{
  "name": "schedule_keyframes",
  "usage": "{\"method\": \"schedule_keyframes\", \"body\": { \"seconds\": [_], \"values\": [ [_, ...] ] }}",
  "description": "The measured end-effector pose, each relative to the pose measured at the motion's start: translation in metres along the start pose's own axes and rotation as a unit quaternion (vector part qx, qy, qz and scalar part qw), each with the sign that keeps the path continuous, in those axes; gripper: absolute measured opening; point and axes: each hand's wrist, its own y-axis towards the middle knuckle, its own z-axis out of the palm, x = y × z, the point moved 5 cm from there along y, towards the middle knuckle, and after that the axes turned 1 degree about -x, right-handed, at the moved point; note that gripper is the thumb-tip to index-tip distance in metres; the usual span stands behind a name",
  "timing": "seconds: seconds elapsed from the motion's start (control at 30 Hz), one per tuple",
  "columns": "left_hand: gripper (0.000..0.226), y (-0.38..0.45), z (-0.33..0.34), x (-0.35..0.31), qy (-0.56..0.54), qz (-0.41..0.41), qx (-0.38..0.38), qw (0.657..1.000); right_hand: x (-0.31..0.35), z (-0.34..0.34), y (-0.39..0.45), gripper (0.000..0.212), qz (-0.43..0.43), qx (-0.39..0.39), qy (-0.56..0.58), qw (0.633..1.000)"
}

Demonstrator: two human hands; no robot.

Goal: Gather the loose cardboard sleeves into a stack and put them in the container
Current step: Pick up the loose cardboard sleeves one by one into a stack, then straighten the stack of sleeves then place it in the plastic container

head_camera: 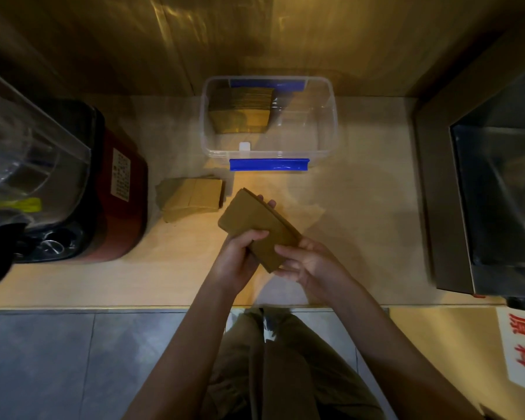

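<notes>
Closest to the person, both hands hold one stack (256, 225) of brown cardboard sleeves just above the counter (361, 213). The left hand (238, 256) wraps the near left side of the stack, with its thumb on top and its fingers curled under. The right hand (306, 263) pinches the near right end, with its thumb on top. Fingertips (270, 204) peek out past the far edge of the stack; I cannot tell which hand they belong to. The stack is tilted, and its edges look mostly lined up. I think the person is squaring it up before it goes in.

A bit farther, to the left, a small pile (193, 200) of loose sleeves lies on the counter. It looks messy and spread out. It sits between the red machine (119, 189) and the stack in the hands, near the front of the box.

Farthest back is the clear box (331, 116) with blue clips. It is open. One neat stack of sleeves (241, 112) already sits in its left side. The right side looks bare.

So the job looks partly done. One stack is in. The stack in the hands must go in next, likely on the bare side. Then the loose pile must be gathered and put in too.
</notes>
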Motion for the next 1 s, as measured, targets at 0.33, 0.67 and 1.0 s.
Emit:
{"method": "schedule_keyframes", "body": {
  "seconds": [0.33,0.67,1.0],
  "values": [
    [0.046,0.005,-0.035,-0.033,0.353,0.017,-0.009,0.936,0.059,-0.018,-0.006,0.036,-0.169,-0.050,-0.305,0.936],
    [0.044,0.014,-0.054,0.007,0.535,0.115,-0.147,0.824,0.026,-0.031,0.024,0.032,-0.260,-0.158,-0.433,0.849],
    [0.068,0.013,-0.049,0.013,0.529,0.097,-0.166,0.826,0.011,-0.039,0.026,0.055,-0.234,-0.213,-0.403,0.859]
  ]
}}
